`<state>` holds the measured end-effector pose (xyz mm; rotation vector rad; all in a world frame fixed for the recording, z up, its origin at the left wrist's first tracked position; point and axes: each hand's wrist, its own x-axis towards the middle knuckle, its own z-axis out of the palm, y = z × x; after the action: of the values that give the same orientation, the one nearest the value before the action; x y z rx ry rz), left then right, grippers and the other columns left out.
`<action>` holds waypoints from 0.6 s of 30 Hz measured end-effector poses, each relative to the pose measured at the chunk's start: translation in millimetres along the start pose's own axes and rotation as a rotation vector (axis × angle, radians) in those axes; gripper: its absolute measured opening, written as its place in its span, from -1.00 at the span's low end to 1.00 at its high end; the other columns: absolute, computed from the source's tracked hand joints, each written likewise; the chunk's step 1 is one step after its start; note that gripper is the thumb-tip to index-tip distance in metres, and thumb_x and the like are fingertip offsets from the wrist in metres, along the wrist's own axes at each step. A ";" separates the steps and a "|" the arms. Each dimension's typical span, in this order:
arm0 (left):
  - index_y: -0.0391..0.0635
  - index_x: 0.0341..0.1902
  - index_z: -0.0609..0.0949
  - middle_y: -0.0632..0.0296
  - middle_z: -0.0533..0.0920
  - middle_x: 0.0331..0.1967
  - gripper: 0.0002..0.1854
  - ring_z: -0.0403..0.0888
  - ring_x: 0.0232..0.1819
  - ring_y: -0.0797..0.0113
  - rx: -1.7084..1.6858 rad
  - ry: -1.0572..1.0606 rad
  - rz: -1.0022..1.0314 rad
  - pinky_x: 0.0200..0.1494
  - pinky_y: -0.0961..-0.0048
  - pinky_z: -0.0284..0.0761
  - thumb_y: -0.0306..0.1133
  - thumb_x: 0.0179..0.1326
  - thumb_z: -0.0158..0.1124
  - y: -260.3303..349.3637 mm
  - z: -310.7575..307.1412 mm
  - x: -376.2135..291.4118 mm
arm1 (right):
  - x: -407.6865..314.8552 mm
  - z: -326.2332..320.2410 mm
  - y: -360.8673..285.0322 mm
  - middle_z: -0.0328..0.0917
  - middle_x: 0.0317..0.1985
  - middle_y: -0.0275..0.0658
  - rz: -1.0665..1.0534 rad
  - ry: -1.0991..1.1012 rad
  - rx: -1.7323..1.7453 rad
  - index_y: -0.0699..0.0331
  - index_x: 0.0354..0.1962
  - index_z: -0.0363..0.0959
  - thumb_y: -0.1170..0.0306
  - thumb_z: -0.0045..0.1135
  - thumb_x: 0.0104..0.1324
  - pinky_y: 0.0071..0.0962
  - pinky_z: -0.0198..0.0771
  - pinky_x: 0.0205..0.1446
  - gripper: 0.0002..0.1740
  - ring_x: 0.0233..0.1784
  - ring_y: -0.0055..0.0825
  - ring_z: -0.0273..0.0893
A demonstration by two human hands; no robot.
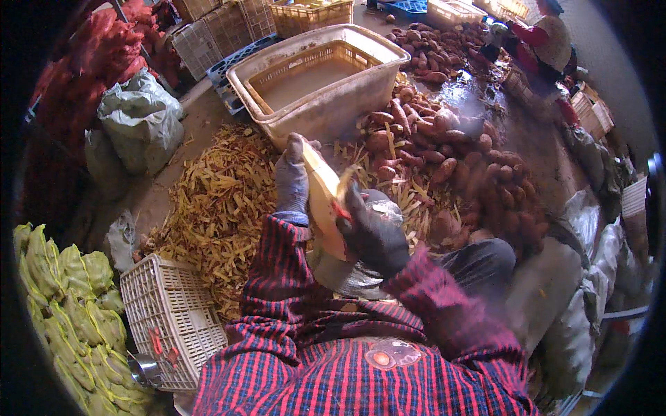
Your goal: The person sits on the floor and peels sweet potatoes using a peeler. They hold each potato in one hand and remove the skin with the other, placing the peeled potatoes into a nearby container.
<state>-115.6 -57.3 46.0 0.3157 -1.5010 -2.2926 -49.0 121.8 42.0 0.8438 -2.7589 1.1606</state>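
Observation:
My left hand (291, 179), in a grey glove, grips the upper end of a large, pale, peeled sweet potato (323, 192) that slants down towards my lap. In a dark glove, my right hand (379, 236) is closed around a peeler with a red part (341, 210), held against the root's right side. A yellowish strip of peel (345, 182), blurred, stands up by the right fingers. Most of the peeler is hidden by the hand. Below the hands is a grey plastic covering (343, 278) over my lap.
A large tub (333, 117) of murky water stands ahead. Peelings (223, 197) heap at left, unpeeled sweet potatoes (442, 138) at right. A white crate (182, 322) carries red-handled tools (157, 342). Sacks (577, 322) line the right side. Another person (549, 44) sits at the far right.

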 end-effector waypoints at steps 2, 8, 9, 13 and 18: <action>-0.27 -0.13 0.60 0.19 0.63 -0.32 -0.29 0.54 -0.35 0.42 0.112 0.033 -0.075 -0.22 0.49 0.47 0.28 0.19 0.06 -2.5 -13.6 11.0 | -48.2 31.6 20.0 0.44 -0.06 0.06 0.213 -0.229 -0.123 0.16 0.35 -0.11 0.16 -0.08 0.32 -0.21 0.38 -0.06 -0.27 -0.05 -0.13 0.49; -0.21 -0.21 0.67 0.18 0.66 -0.31 -0.18 0.58 -0.31 0.38 0.382 0.245 -0.118 -0.18 0.46 0.48 0.43 0.11 -0.05 -9.7 -19.2 17.7 | -100.5 26.7 48.0 0.50 -0.35 0.17 0.187 -0.288 0.033 0.21 0.35 -0.16 0.15 -0.01 0.28 -0.03 0.36 -0.39 -0.19 -0.41 0.08 0.51; -0.20 -0.21 0.67 0.18 0.66 -0.30 -0.19 0.57 -0.30 0.39 0.371 0.232 -0.108 -0.17 0.47 0.48 0.43 0.11 -0.03 -9.0 -17.0 16.9 | -89.6 20.3 44.7 0.51 -0.39 0.20 0.152 -0.263 0.053 0.22 0.35 -0.17 0.15 0.01 0.26 0.01 0.35 -0.43 -0.17 -0.46 0.12 0.51; -0.42 -0.07 0.58 -0.09 0.63 -0.15 -0.12 0.57 -0.13 0.17 0.493 0.319 -0.193 -0.01 0.33 0.43 0.36 0.15 -0.04 -5.4 -9.4 20.9 | -48.0 15.3 35.8 0.47 -0.14 0.22 -0.005 -0.008 -0.125 0.17 0.35 -0.08 0.10 -0.10 0.34 -0.07 0.47 -0.27 -0.28 -0.31 0.19 0.51; -0.45 -0.06 0.56 -0.20 0.60 -0.08 -0.14 0.58 -0.01 0.03 0.772 0.509 -0.182 0.02 0.22 0.45 0.32 0.15 0.00 -9.6 -17.2 28.0 | -89.0 33.2 39.5 0.42 -0.06 0.26 0.178 -0.203 -0.136 0.11 0.37 -0.13 0.11 -0.17 0.33 0.06 0.44 -0.32 -0.28 -0.33 0.20 0.52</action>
<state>-136.0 -80.2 30.9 1.1758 -2.0340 -1.4562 13.1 164.1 -28.2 0.7536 -3.0927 0.9416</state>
